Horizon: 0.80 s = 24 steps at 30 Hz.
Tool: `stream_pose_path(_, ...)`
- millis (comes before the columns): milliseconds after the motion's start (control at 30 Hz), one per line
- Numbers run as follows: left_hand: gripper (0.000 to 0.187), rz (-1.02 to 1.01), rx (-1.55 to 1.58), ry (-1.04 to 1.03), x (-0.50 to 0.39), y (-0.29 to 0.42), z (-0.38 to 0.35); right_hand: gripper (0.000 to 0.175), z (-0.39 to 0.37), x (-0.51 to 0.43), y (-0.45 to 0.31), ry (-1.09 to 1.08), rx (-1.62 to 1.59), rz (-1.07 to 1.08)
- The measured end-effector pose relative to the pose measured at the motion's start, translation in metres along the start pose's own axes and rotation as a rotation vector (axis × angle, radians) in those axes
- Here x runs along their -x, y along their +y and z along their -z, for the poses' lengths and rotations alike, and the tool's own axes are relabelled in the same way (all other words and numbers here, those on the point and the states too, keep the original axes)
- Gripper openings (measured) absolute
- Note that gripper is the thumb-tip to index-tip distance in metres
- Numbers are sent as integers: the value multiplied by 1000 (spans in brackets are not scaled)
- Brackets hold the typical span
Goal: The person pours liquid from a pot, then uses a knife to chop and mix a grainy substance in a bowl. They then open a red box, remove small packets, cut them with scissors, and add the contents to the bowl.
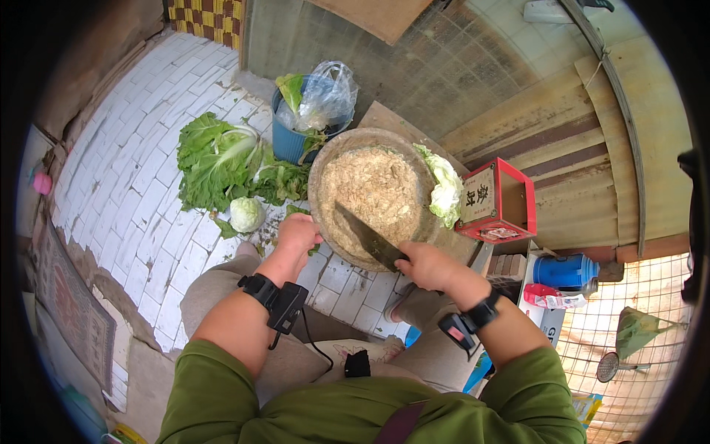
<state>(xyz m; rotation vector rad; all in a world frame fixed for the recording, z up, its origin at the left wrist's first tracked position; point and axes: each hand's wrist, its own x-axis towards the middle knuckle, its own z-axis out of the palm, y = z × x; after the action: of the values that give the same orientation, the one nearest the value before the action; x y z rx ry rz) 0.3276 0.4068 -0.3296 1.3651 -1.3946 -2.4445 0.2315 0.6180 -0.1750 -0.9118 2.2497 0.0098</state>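
A round, worn basin (317, 188) sits before me, filled with a pale, flaky, bran-like mixture (377, 191). At its near left rim, my left hand (297, 236) grips the edge. My right hand (430, 266) holds a kitchen knife (369, 236) by its handle at the near right rim. The broad dark blade slants over the mixture, its tip pointing away to the left. A pale, leafy cabbage piece (442, 186) rests against the basin's right side. Loose green cabbage leaves (216, 152) and a small trimmed cabbage head (247, 215) lie on the floor to the left.
Behind the basin stands a blue bucket (285, 136) with a clear plastic bag (327, 97) and leaf scraps. A red box (496, 202) bearing writing is at right, near a blue flask (566, 270). White tiled floor (133, 172) extends left; a wall panel (355, 55) stands behind.
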Motion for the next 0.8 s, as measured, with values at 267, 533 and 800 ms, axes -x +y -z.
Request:
stream_pose_path(267, 10, -13, -7, -5, -1, 0, 0, 24, 23, -38, 30, 256, 28, -167)
stream_pose_path(533, 10, 1, -10, -1, 0, 0, 2, 20, 17, -70, -8, 141, 506, 22)
stream_pose_path(800, 12, -40, 7, 17, -2, -5, -1, 20, 67, 31, 16, -78, 580, 40)
